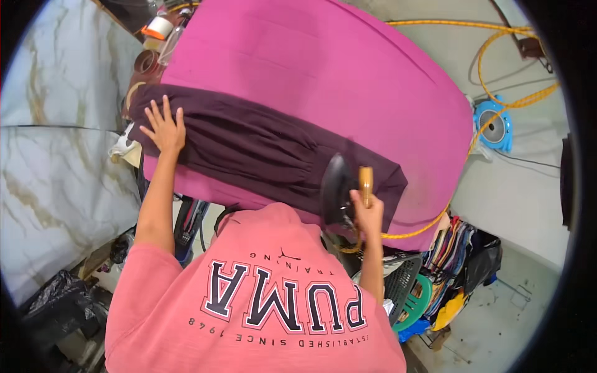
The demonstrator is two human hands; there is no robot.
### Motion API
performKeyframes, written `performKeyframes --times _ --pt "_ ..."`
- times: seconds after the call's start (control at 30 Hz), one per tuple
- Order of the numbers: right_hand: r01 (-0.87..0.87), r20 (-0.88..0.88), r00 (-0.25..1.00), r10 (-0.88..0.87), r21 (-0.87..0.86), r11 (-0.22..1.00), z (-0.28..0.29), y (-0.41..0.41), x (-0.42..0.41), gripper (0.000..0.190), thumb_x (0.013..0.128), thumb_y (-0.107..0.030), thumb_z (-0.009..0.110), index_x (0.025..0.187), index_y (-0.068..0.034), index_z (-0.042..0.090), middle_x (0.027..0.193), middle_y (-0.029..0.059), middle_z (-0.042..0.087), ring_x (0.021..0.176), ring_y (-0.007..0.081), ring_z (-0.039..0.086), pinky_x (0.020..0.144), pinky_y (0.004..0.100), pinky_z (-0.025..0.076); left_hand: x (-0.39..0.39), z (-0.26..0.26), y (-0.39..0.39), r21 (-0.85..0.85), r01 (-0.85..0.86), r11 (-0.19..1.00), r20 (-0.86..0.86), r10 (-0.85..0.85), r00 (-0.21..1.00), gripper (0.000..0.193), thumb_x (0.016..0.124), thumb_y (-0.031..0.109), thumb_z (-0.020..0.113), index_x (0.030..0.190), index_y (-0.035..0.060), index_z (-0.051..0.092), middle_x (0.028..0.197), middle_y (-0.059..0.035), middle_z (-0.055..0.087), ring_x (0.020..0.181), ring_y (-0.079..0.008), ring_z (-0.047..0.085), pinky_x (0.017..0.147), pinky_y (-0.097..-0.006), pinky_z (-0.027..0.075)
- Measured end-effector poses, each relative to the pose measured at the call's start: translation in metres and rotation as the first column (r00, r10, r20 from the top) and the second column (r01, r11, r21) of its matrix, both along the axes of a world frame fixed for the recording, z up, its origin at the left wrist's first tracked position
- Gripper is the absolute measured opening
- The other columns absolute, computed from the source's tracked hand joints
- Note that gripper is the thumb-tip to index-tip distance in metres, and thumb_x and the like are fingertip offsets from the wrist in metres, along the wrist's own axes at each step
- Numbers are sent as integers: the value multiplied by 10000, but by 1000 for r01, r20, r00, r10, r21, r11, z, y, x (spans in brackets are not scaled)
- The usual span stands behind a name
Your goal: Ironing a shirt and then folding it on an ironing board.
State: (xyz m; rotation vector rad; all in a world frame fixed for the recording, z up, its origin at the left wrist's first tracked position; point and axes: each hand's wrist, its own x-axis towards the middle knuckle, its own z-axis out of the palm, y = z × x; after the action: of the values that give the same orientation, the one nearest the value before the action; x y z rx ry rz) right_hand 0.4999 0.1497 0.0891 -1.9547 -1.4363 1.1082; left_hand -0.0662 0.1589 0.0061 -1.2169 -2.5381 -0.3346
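Observation:
A dark maroon garment (242,135) with gathered pleats lies lengthwise across a pink cloth-covered ironing surface (373,88). My left hand (166,130) rests flat on the garment's left end, fingers spread and holding nothing. At the other end, my right hand (370,212) is closed around the wooden handle of a clothes iron (336,186). The iron's dark body is over the flatter part of the garment, right of the gathers; whether its soleplate touches the fabric cannot be told. A yellow cord (413,232) runs near my right wrist, along the surface's edge.
Bottles and a jar (165,42) crowd the far left corner. A blue fan (492,122) stands past the right edge, near loops of yellow cord (517,100). Stacked folded clothes (447,261), a dark plastic basket (401,284) and a green plastic item (416,303) sit lower right.

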Motion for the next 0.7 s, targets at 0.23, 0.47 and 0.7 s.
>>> performKeyframes --times 0.23,0.47,0.7 --pt "-115 337 940 -55 466 877 -58 14 -46 411 905 -364 741 731 -14 616 606 14 585 474 114 534 446 286 407 30 -24 23 28 10 1000 1 -10 1000 646 1016 587 343 1591 326 209 1661 -105 158 1531 -355 111 1122 -732 61" --pt "180 -438 876 -202 -91 979 -7 62 -11 319 941 -319 701 849 -20 640 571 -1 525 446 93 490 414 251 352 74 -19 28 22 -7 1000 17 7 1000 660 1012 570 356 1587 269 239 1651 -108 192 1532 -350 104 1127 -726 45" --pt "-149 -159 979 129 -120 981 32 50 35 220 900 -214 751 901 -10 666 626 -15 547 530 58 500 472 234 365 82 -7 37 392 4 920 134 -61 989 625 998 502 465 1534 205 341 1634 -121 225 1526 -370 100 1133 -715 41"
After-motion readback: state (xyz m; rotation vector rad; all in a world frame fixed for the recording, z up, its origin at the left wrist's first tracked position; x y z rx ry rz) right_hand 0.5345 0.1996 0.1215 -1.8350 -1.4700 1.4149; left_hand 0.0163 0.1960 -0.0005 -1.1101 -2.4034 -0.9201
